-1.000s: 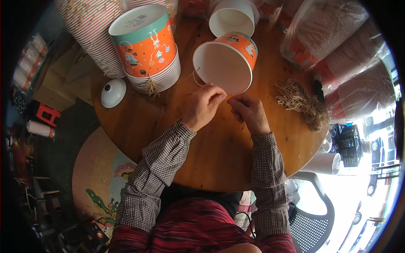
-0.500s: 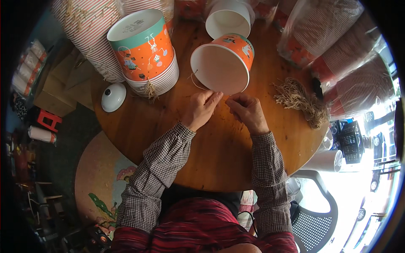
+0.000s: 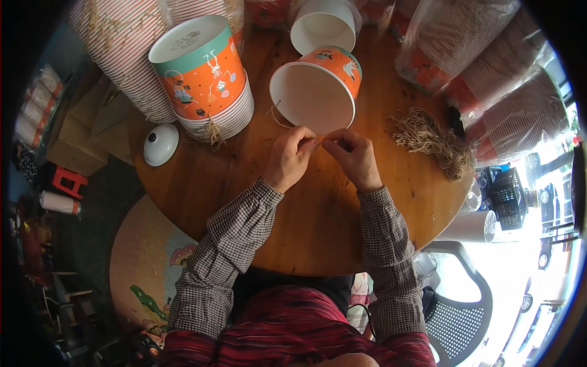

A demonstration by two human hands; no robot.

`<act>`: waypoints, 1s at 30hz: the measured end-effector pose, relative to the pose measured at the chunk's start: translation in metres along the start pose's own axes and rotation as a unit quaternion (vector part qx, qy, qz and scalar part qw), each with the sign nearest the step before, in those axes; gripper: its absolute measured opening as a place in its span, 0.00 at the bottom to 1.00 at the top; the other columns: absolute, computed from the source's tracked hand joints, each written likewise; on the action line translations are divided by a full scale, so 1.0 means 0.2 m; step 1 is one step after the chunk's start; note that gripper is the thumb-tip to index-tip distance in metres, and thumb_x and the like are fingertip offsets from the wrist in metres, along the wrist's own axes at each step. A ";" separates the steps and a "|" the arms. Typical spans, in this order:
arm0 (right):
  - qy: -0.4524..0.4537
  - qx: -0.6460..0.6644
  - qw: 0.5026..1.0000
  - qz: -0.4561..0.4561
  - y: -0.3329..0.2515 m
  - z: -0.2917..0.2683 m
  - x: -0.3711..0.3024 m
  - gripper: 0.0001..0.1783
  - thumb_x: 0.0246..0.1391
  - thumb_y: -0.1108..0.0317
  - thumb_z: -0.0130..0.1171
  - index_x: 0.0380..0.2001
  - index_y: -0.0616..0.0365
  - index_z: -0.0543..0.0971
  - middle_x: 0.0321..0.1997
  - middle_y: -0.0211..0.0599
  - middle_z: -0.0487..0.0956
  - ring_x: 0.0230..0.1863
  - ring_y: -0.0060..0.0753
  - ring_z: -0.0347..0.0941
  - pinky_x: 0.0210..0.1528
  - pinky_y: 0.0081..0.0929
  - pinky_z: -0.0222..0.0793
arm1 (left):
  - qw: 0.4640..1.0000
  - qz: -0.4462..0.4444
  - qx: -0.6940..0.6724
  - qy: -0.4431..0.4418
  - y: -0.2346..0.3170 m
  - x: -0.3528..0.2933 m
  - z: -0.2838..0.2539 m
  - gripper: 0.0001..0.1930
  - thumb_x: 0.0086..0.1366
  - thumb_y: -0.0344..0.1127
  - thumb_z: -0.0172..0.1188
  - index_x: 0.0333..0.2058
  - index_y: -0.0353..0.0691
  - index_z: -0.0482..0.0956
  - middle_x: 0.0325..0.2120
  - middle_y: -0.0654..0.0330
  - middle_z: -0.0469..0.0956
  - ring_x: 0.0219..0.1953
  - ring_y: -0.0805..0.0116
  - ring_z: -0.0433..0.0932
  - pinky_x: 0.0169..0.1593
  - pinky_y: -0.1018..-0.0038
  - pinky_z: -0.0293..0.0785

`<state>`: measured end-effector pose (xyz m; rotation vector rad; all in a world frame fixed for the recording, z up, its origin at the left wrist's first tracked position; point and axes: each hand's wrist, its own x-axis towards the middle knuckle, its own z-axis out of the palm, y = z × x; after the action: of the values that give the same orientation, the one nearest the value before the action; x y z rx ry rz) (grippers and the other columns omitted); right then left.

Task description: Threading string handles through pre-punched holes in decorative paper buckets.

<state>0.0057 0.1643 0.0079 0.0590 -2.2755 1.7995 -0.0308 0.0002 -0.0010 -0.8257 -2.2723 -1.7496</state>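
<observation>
An orange paper bucket (image 3: pixel 318 92) lies on its side on the round wooden table (image 3: pixel 306 220), its white mouth facing me. A thin tan string (image 3: pixel 275 116) loops from its rim. My left hand (image 3: pixel 290 156) and my right hand (image 3: pixel 354 156) meet just below the bucket's mouth, fingertips pinched on a short length of the string between them. Both forearms wear checked sleeves.
A stack of orange and teal buckets (image 3: pixel 205 76) stands upside down at the back left, beside tall striped cup stacks (image 3: pixel 122 49). A white dome lid (image 3: pixel 161 144) lies left. A bundle of tan strings (image 3: pixel 428 137) lies right. Bagged cups (image 3: pixel 489 73) and a white bucket (image 3: pixel 323 24) crowd the back.
Both hands have drawn slightly toward me, away from the bucket's mouth, and the fingertips have come together on the string. The bucket stays on its side.
</observation>
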 end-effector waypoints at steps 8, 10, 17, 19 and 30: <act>0.018 -0.119 0.993 -0.013 -0.05 0.02 -0.03 0.08 0.50 0.68 0.62 0.30 0.62 0.79 0.16 0.31 0.72 0.18 0.17 0.63 0.23 0.21 0.62 | 0.998 0.057 0.012 0.027 -0.04 -0.01 0.02 0.05 0.58 0.22 0.57 0.31 0.34 0.70 0.27 0.53 0.74 0.31 0.55 0.76 0.33 0.67 0.71; 0.013 -0.117 0.993 -0.011 -0.06 0.03 -0.03 0.08 0.51 0.68 0.61 0.31 0.62 0.78 0.16 0.32 0.72 0.18 0.17 0.64 0.23 0.21 0.63 | 0.997 0.067 0.027 0.029 -0.03 0.00 0.02 0.05 0.58 0.22 0.57 0.32 0.34 0.70 0.27 0.54 0.74 0.31 0.55 0.76 0.33 0.67 0.71; -0.103 0.064 0.993 -0.004 -0.13 -0.10 -0.02 0.06 0.55 0.69 0.58 0.33 0.61 0.77 0.20 0.30 0.74 0.18 0.20 0.68 0.21 0.21 0.63 | 0.976 0.195 0.043 0.092 0.08 -0.04 0.06 0.04 0.62 0.26 0.56 0.34 0.35 0.72 0.27 0.54 0.75 0.29 0.54 0.76 0.32 0.67 0.71; -0.016 0.267 0.963 0.030 -0.19 -0.20 -0.02 0.04 0.59 0.70 0.53 0.33 0.57 0.76 0.18 0.25 0.69 0.15 0.18 0.61 0.17 0.19 0.57 | 0.982 0.161 0.059 0.079 0.12 -0.07 0.07 0.03 0.62 0.28 0.56 0.33 0.35 0.72 0.28 0.54 0.76 0.28 0.55 0.76 0.31 0.68 0.72; -0.086 0.291 0.951 -0.051 -0.20 -0.08 -0.06 0.04 0.58 0.76 0.53 0.36 0.60 0.75 0.26 0.32 0.75 0.22 0.22 0.71 0.25 0.18 0.69 | 0.986 0.163 0.035 0.032 -0.02 -0.03 0.30 0.19 0.64 0.34 0.54 0.52 0.34 0.68 0.51 0.49 0.68 0.53 0.51 0.69 0.53 0.63 0.68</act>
<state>0.0273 0.1696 0.0472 0.4414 -1.7144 2.4185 -0.0152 0.0540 -0.0253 -1.0411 -2.0092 -1.5187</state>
